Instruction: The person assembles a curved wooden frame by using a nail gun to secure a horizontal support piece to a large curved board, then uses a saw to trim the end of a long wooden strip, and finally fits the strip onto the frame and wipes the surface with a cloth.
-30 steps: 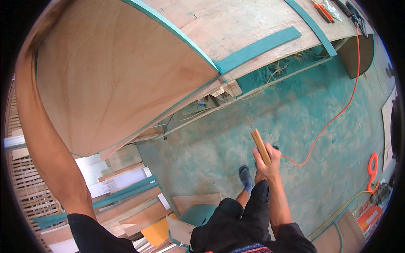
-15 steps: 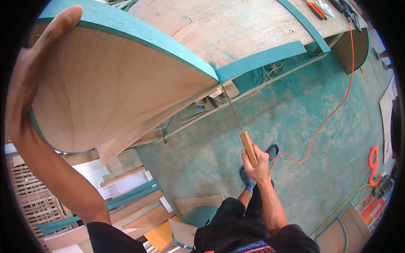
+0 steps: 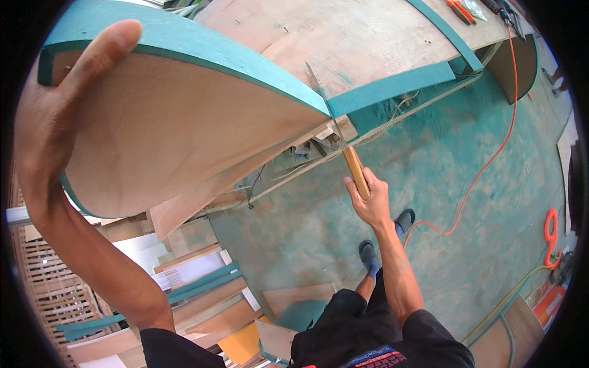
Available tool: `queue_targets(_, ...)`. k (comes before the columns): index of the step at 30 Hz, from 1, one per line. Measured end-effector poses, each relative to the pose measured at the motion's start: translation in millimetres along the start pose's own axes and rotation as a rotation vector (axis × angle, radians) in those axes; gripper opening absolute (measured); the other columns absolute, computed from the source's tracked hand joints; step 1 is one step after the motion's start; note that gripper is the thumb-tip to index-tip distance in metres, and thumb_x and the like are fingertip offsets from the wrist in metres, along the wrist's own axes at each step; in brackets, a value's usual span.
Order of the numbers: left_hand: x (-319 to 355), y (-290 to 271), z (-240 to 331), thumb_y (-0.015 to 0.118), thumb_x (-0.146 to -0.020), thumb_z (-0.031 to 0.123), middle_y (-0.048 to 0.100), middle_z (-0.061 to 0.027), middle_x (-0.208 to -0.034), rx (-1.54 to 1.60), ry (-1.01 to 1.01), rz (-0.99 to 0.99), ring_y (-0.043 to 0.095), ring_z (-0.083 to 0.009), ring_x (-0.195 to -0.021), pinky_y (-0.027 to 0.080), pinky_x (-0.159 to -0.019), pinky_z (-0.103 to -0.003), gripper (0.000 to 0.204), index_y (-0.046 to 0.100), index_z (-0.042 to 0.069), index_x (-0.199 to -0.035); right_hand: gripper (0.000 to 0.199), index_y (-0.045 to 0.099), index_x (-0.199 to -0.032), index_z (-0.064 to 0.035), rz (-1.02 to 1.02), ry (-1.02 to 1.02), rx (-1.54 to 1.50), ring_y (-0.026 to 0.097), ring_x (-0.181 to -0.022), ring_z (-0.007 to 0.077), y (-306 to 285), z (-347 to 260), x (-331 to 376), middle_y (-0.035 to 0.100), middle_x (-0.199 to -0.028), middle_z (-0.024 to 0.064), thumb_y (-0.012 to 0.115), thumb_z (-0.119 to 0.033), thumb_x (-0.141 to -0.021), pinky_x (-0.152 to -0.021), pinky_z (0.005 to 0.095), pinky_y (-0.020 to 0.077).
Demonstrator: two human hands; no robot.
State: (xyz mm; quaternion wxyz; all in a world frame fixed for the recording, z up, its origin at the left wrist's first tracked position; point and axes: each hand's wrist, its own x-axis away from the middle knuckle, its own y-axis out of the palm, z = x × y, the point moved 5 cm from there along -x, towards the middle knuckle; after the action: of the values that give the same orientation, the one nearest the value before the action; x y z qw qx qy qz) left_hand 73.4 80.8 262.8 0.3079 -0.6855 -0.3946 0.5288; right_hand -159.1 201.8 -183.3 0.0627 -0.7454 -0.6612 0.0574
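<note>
Holding a saw [image 3: 354, 167] by its handle in the right grip [image 3: 373, 201], blade slanting over the bench [image 3: 368, 46] between a panel [image 3: 172, 129] and a teal strip [image 3: 392, 89]. Clasping the panel's teal rim with the left grip [image 3: 58, 116], thumb against it. Standing on a teal-stained floor [image 3: 294, 227], boards [image 3: 224, 316] stacked at left, orange coil [image 3: 547, 230] at right.

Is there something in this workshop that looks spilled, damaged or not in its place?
Yes: uneven teal patches, possibly dust or paint, mark the floor, as if something spilled or settled. An orange hose or cord trails loosely across it near the right shoe.
</note>
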Motion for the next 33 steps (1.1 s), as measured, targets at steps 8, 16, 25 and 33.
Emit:
queue_targets(8,3,-14,18,0.074,-0.066,0.083,0.068,-0.0274,-0.121,0.032,-0.012,-0.017,0.069,-0.0417,-0.113,0.052,-0.103,-0.058,0.112,0.054,0.005,-0.144,0.019,0.059,-0.084,-0.0010,0.085,-0.064,-0.078,0.044,-0.052,0.0163,21,-2,-33,0.050,-0.061,0.0110,0.072,-0.013,-0.092,-0.053,0.0318,0.0414)
queue_targets(16,11,-8,24,0.074,-0.066,0.084,0.068,-0.0270,-0.121,0.057,-0.023,-0.042,0.069,-0.0415,-0.113,0.052,-0.103,-0.058,0.112,0.054,0.006,-0.145,0.012,0.064,-0.087,0.0008,0.000,-0.004,0.030,0.052,-0.051,0.0206,-33,-6,40,0.052,-0.063,0.0135,0.072,-0.008,-0.088,-0.054,0.0310,0.0436)
queue_targets(25,9,-15,22,0.074,-0.066,0.084,0.069,-0.0267,-0.121,0.036,-0.034,-0.017,0.069,-0.0412,-0.112,0.053,-0.103,-0.057,0.112,0.054,0.007,-0.145,0.010,0.064,-0.089,0.0012,0.040,-0.032,-0.022,0.056,-0.054,0.0232,-11,-9,11,0.055,-0.066,0.0177,0.069,-0.007,-0.086,-0.057,0.0334,0.0463)
queue_targets(33,11,-23,35,0.073,-0.066,0.084,0.069,-0.0263,-0.121,0.055,-0.028,-0.017,0.069,-0.0410,-0.112,0.053,-0.103,-0.057,0.112,0.054,0.007,-0.145,0.012,0.064,-0.093,0.0003,0.048,-0.099,0.035,0.056,-0.056,0.0333,-9,-15,-11,0.056,-0.069,0.0210,0.069,-0.010,-0.088,-0.057,0.0363,0.0467)
